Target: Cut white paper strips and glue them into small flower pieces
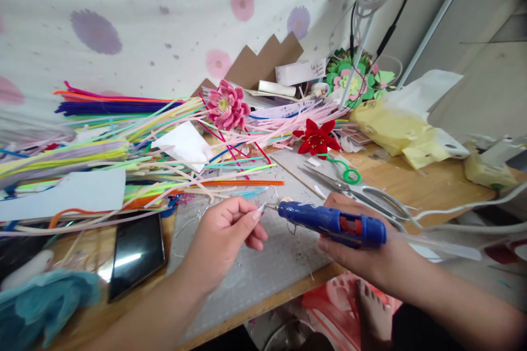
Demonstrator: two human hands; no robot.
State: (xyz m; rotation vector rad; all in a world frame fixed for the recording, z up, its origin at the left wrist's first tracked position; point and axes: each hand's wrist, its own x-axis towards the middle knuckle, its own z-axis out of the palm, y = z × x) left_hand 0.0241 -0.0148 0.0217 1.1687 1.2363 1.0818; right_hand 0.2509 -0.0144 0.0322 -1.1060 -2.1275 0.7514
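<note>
- While the right hand (354, 252) wraps closed around a blue glue gun (333, 223) at lower centre-right of the head view, the gun's nozzle points left toward the left hand (224, 233).
- The left hand's thumb and forefinger pinch a small pale piece (262, 207) right at the nozzle tip; it is too small to identify.
- Both hands hover over a grey cutting mat (263, 269) at the near edge of the wooden table (411, 175).
- Scissors (362, 193) lie just behind the gun, and a red flower (316, 139) sits above them in the frame.
- Pipe cleaners (123, 142) pile across the left half, and a dark phone (135, 255) lies at lower left.
</note>
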